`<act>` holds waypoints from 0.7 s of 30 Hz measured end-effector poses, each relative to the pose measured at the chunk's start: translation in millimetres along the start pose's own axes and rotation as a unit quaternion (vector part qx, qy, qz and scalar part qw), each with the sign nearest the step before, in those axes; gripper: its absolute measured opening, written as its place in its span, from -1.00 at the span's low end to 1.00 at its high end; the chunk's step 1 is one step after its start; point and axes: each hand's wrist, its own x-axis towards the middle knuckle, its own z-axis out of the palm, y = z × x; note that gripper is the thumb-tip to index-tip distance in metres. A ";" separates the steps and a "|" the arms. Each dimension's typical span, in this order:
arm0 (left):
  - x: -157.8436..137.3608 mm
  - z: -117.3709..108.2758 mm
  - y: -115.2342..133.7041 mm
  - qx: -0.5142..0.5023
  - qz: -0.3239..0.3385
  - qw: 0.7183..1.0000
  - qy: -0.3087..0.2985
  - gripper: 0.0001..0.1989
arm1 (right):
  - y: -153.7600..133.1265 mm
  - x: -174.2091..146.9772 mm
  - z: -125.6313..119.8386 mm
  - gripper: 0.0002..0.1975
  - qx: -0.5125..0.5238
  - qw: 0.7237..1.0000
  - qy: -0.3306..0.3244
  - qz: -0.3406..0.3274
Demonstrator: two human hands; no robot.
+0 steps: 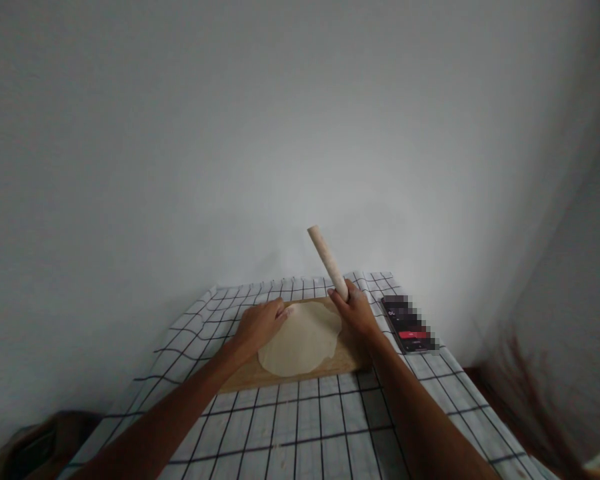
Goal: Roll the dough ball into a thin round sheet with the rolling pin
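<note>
A flat, pale sheet of dough with an uneven round outline lies on a wooden board. My left hand is at the dough's upper left edge, its fingers curled and its thumb against the rim; the fingertips are partly hidden. In my right hand, near the board's upper right corner, a wooden rolling pin is gripped by its lower end. The pin is raised off the dough and tilts up to the left.
Beneath the board is a table with a white cloth in a dark grid pattern. A phone with a lit screen, partly pixelated, lies right of the board. A plain wall rises behind the table. Something dark stands at the lower left.
</note>
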 end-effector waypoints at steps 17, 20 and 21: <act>24.4 -7.2 -47.0 -0.112 0.030 0.993 -0.033 -0.64 | 0.9 7.9 -35.9 -0.56 -0.134 0.986 -0.096 0.006; 3.4 13.1 -17.7 -0.082 0.081 0.993 0.006 -0.59 | 0.3 7.5 -35.2 -0.55 -0.145 0.985 -0.093 0.009; -4.4 20.8 -8.0 -0.077 0.085 0.993 0.002 -0.56 | 0.2 7.3 -35.2 -0.54 -0.146 0.984 -0.098 0.005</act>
